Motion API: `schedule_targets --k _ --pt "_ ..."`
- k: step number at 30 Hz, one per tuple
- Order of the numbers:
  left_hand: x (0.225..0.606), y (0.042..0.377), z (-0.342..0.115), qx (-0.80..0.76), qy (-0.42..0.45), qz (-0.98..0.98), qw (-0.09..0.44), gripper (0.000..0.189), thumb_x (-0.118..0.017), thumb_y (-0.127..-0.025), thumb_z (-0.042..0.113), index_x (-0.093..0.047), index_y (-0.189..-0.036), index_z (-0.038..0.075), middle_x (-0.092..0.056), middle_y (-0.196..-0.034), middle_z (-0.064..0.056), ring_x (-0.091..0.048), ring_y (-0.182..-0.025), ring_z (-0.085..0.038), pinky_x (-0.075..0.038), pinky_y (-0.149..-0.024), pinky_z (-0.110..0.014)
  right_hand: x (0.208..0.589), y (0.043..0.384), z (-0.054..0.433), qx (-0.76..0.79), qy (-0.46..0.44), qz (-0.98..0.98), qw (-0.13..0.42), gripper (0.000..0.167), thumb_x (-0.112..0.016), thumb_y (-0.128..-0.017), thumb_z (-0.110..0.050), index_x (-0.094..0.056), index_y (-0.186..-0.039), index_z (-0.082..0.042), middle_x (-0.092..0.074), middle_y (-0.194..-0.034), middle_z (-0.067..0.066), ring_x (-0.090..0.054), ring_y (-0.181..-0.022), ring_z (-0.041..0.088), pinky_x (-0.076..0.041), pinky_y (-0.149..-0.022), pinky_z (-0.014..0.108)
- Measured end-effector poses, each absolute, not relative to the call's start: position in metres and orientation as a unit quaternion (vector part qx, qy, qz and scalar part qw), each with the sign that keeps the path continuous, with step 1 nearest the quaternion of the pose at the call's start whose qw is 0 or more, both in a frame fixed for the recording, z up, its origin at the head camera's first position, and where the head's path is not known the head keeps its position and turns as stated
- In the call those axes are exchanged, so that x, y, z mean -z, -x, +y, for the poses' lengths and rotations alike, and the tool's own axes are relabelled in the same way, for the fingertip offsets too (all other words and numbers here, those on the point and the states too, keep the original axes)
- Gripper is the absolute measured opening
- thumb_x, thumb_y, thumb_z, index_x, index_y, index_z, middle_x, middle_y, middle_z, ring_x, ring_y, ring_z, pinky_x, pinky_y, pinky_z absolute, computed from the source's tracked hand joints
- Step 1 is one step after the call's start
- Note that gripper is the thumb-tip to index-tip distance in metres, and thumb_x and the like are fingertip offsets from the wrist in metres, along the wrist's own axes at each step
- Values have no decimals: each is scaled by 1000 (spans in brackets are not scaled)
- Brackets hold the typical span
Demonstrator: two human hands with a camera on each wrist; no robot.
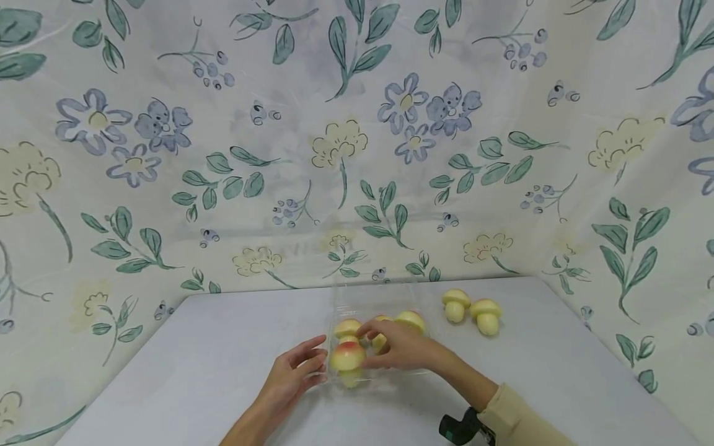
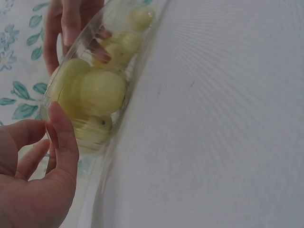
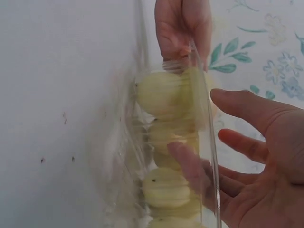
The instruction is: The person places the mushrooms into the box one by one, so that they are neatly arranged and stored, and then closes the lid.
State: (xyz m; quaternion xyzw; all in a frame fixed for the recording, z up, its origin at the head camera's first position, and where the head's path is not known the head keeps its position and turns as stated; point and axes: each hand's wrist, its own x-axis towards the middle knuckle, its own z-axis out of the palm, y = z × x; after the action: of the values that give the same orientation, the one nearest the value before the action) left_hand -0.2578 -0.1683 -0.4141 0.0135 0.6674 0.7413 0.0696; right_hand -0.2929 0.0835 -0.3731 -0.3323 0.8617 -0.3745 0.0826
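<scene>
A clear plastic container (image 1: pixel 379 300) stands on the table with several pale yellow, mushroom-shaped pieces in it. At its left end, the thumb and fingers of my left hand (image 1: pixel 291 375) pinch the rim, one finger against the wall in the left wrist view. My right hand (image 1: pixel 404 347) reaches over the container, its fingers inside and spread apart. Its thumb and index finger are close beside the front mushroom piece (image 1: pixel 348 357), whose cap is reddish on top; whether they touch it I cannot tell. Another mushroom piece (image 1: pixel 409 319) lies toward the container's back right, partly behind the right hand.
Two more mushroom pieces, one (image 1: pixel 456 305) farther back and one (image 1: pixel 486 316) nearer, lie on the white table (image 1: pixel 223 347) right of the container. A floral cloth (image 1: pixel 301 155) hangs behind the table. A black device (image 1: pixel 462 427) sits by the right sleeve.
</scene>
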Motion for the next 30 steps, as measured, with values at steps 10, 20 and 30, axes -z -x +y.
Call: schedule_targets --k 10,20,30 --pt "416 258 -169 -738 -13 671 69 57 -66 -92 9 -45 -144 -1 -60 -106 0 -58 -86 -12 -57 -74 -23 357 292 108 363 328 872 33 48 -71 -90 -32 -57 -131 -12 -62 -128 13 -69 -94 18 -57 -76 22" --pt "415 258 -169 -741 -12 668 69 58 -67 -92 8 -44 -144 -1 -60 -106 0 -58 -85 -11 -57 -74 -23 347 298 150 368 281 886 -16 45 -71 -90 -34 -57 -129 -15 -61 -130 12 -70 -94 22 -58 -69 23" --pt "414 258 -169 -739 -17 670 67 56 -65 -93 10 -44 -145 -1 -59 -105 1 -58 -86 -11 -57 -74 -22 347 302 177 356 248 901 -22 46 -71 -90 -33 -58 -129 -13 -61 -129 16 -70 -93 22 -58 -69 28"
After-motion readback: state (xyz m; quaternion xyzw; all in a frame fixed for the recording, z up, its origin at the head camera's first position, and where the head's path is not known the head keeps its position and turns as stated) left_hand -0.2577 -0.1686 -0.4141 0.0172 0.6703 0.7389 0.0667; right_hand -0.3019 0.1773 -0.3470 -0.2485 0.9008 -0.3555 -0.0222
